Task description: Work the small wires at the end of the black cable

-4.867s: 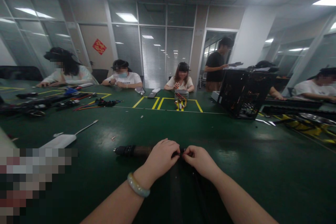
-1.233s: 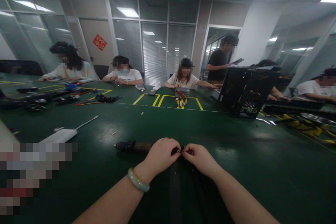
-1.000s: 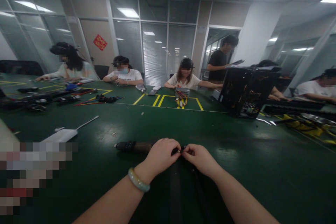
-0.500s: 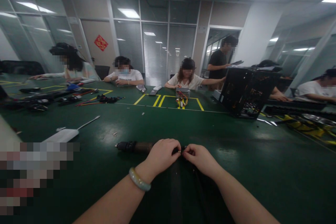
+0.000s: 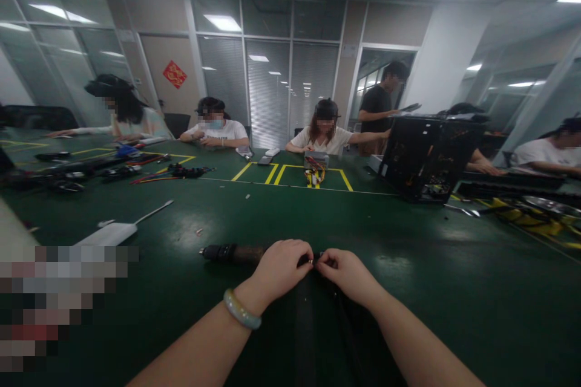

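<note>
Left hand (image 5: pixel 282 266) is pinching a shiny bit (image 5: pixel 311 262); unclear what, if anything, right hand (image 5: pixel 347 275) is gripping or black case (image 5: pixel 406 160) is holding

The bare left forearm (image 5: pixel 204 344) and bare right forearm (image 5: pixel 417 338) slant in from below, hands nearly meeting fingertip to fingertip. The arched, back-up left hand (image 5: pixel 280 267) is pinching, and the loosely bunched right hand (image 5: pixel 347 274) is too, pretty much.

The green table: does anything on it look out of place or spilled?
Small pale scraps lie loose on the green table, near the tip of the dark cylindrical tool; they look like stray litter. No spill is visible.
</note>
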{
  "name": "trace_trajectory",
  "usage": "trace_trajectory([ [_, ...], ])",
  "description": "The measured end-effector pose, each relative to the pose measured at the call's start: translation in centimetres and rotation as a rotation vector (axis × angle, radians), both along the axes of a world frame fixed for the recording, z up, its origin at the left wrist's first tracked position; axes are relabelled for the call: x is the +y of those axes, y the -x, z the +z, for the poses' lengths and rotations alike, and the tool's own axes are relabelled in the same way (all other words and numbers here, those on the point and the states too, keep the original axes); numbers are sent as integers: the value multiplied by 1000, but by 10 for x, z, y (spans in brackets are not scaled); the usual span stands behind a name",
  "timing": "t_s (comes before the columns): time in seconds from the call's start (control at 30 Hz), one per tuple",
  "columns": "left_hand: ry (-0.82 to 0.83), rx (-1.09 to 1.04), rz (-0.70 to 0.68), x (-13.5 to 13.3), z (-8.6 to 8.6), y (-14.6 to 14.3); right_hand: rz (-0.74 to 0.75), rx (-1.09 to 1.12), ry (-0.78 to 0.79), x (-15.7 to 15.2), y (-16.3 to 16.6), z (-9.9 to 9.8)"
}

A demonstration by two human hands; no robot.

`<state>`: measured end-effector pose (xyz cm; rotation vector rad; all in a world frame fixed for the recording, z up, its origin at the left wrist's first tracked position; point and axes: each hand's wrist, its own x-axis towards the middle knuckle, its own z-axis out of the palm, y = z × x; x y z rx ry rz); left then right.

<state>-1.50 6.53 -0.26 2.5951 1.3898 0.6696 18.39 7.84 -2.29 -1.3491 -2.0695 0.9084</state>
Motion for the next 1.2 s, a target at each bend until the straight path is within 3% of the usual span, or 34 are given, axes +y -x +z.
trace_trajectory([
  [1.2,12,14,10,1,-2,0,6,27,-11,0,1,-1],
])
